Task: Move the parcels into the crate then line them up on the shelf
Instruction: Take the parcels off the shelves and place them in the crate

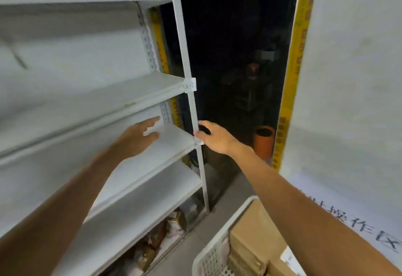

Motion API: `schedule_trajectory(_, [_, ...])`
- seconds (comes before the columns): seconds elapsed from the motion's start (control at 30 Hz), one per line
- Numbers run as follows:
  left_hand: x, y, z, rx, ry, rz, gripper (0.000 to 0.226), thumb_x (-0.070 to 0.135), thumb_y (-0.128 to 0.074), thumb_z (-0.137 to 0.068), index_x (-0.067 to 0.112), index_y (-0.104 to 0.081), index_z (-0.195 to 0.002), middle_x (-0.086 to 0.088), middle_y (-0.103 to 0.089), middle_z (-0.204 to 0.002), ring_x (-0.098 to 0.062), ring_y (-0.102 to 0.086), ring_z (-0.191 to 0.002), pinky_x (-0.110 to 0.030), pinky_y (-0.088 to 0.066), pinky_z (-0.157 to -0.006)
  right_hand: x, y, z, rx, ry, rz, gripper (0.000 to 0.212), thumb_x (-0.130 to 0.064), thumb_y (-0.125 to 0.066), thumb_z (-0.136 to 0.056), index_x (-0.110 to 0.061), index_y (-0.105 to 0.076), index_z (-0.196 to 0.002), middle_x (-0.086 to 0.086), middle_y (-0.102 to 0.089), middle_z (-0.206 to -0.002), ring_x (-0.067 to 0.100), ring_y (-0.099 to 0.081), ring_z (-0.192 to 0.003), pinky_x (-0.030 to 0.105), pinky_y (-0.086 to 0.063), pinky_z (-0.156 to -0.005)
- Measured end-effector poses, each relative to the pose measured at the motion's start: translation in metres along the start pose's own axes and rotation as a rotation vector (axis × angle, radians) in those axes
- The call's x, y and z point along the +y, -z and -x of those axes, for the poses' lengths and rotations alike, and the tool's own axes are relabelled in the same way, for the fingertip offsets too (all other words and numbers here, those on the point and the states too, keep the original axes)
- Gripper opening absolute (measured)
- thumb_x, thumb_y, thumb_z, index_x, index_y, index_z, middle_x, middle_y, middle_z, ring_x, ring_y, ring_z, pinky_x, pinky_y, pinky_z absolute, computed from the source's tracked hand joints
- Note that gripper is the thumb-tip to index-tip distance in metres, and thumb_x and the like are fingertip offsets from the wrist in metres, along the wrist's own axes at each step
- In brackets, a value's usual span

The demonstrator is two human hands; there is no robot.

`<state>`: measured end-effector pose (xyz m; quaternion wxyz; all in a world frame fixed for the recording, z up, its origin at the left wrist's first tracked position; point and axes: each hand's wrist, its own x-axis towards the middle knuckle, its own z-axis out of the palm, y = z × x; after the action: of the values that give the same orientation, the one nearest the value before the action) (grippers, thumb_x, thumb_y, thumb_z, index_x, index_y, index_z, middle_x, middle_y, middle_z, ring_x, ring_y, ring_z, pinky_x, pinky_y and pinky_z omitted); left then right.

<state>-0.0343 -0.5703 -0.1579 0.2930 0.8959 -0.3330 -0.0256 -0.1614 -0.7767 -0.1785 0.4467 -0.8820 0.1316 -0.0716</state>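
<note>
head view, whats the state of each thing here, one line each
left hand: stretched out over the shelf, grip unclear
right hand: at the front post, fingers curled, grip unclear
crate: upright, loaded
parcels: stacked inside the crate
orange bin: upright, top open

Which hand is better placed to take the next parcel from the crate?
Likely right: the right hand is beside the upright, its arm directly above the crate; the left hand lies over the shelf.
</note>
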Motion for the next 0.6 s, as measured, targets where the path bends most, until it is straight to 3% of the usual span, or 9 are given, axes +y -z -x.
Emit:
schedule_trajectory(0.13, [-0.028, 0.062, 0.057, 0.162, 0.124, 0.056, 0.056, 0.014, -0.060, -0.092, 0.016, -0.038, -0.144, -0.011, -0.049, -0.140, -0.027, -0.048, -0.128, -0.024, -0.033, -0.097, -0.066, -0.042, -0.014, -0.131, 0.137, -0.143, 0.056, -0.048, -0.044, -0.098, -0.028, -0.032, -0.149, 0.000, -0.033, -0.154, 0.023, -0.033, -0.140, 0.031, -0.030, -0.108])
schedule_trajectory(0.4, [-0.081, 0.157, 0.172, 0.475, 0.333, 0.087, 0.045, 0.029, -0.036, -0.103, 0.014, -0.037, -0.145, -0.010, -0.041, -0.148, -0.028, -0.039, -0.136, -0.032, -0.026, -0.112, -0.209, -0.159, -0.012, -0.294, 0.468, -0.077, 0.051, -0.040, -0.052, -0.096, -0.022, -0.043, -0.142, 0.000, -0.042, -0.149, 0.019, -0.043, -0.134, 0.028, -0.033, -0.105])
schedule_trajectory(0.5, [-0.103, 0.183, 0.203, 0.506, 0.410, 0.005, 0.045, 0.032, -0.035, -0.103, 0.017, -0.037, -0.145, -0.008, -0.041, -0.148, -0.023, -0.037, -0.137, -0.019, -0.025, -0.096, -0.254, -0.198, -0.011, -0.369, 0.547, -0.038, 0.053, -0.044, -0.052, -0.095, -0.023, -0.042, -0.143, 0.001, -0.040, -0.151, 0.018, -0.038, -0.137, 0.030, -0.031, -0.109])
schedule_trajectory(0.6, [-0.125, 0.212, 0.229, 0.531, 0.419, -0.051, 0.043, 0.030, -0.038, -0.102, 0.015, -0.042, -0.143, -0.011, -0.050, -0.140, -0.022, -0.048, -0.125, -0.018, -0.028, -0.086, -0.294, -0.233, -0.009, -0.430, 0.577, -0.043, 0.055, -0.048, -0.052, -0.094, -0.026, -0.041, -0.143, 0.000, -0.039, -0.151, 0.018, -0.038, -0.138, 0.036, -0.031, -0.113])
